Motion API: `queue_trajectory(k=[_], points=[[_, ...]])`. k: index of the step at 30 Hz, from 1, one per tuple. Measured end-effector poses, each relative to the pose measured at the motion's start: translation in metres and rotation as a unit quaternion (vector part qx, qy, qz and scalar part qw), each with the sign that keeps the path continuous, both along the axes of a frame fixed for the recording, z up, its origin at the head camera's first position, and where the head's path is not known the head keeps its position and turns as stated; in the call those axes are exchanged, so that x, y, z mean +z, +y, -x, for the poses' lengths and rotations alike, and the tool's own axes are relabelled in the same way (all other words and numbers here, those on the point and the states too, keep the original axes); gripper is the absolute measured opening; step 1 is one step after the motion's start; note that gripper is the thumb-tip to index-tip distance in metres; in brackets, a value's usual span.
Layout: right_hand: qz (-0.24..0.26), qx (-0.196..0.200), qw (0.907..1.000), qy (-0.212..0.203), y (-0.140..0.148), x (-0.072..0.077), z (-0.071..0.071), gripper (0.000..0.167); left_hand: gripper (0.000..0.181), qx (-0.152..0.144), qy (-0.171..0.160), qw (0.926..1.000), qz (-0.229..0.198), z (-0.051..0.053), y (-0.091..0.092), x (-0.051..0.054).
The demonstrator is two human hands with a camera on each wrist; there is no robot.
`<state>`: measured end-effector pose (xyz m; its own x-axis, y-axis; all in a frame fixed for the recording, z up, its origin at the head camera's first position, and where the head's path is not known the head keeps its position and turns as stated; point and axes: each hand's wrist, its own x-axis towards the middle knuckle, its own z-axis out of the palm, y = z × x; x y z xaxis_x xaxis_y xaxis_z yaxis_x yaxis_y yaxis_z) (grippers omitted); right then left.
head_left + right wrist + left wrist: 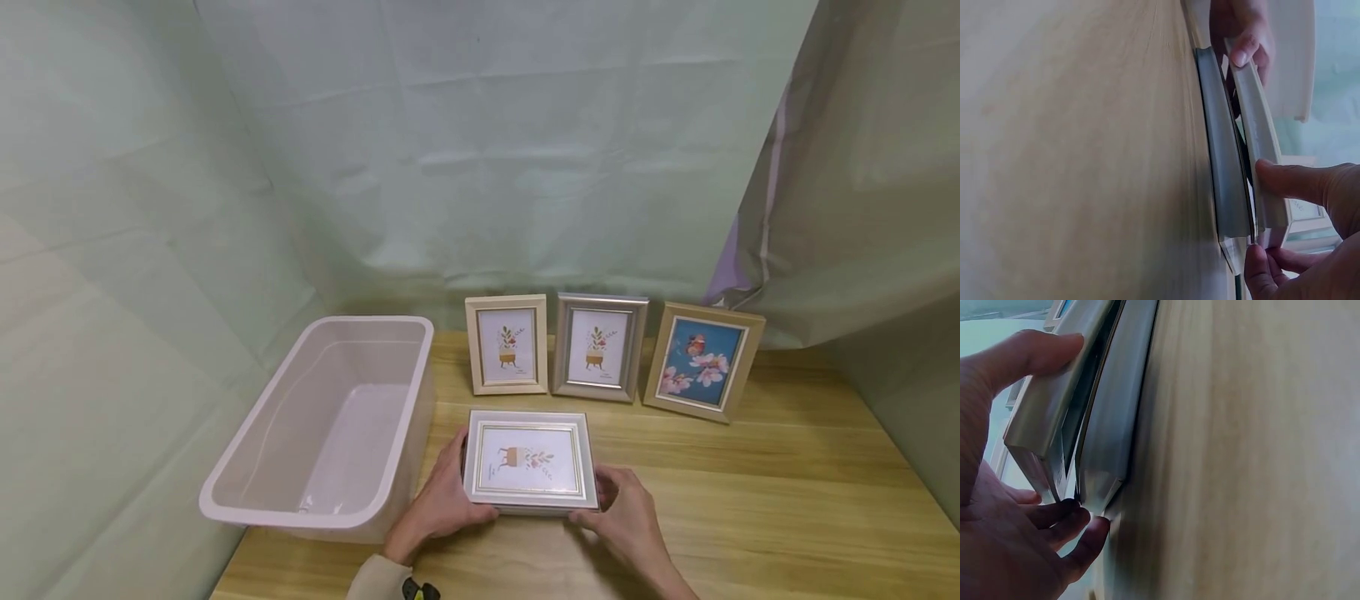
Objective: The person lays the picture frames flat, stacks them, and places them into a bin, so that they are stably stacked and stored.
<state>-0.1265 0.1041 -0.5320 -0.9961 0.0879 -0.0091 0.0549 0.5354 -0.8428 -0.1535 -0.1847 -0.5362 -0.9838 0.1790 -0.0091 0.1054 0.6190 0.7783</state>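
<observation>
Two picture frames lie stacked in front of me. The upper, silvery picture frame (528,461) faces up, its potted-plant picture turned sideways. My left hand (442,500) holds its left end, thumb along the near side. At the right end my right hand (626,512) grips it, the thumb again on the near side. Both wrist views show a narrow gap under the upper frame. Beneath it, the lower picture frame (1119,406) rests on the table, and fingertips of both hands come close to its ends. Its front is hidden.
A deep white tub (285,518) stands left of my left hand. Behind the stack stand a cream frame (507,387), a silver-brown frame (596,392) and a gold frame (686,408) with a bird picture. Wooden table (787,500) extends right; pale curtains (487,167) hang behind.
</observation>
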Motion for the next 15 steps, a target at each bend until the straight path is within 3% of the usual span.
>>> queue_trajectory(k=[8, 15], points=[[-0.015, 0.006, 0.9999, -0.002, 0.000, 0.001, -0.002, 0.075, 0.140, -0.013, 0.003, 0.9999, 0.006, 0.000, -0.001, -0.001], [-0.026, 0.043, 0.9984, -0.024, 0.010, 0.010, 0.002, 0.077, 0.138, -0.018, -0.005, 0.9998, 0.005, -0.002, -0.002, 0.001]])
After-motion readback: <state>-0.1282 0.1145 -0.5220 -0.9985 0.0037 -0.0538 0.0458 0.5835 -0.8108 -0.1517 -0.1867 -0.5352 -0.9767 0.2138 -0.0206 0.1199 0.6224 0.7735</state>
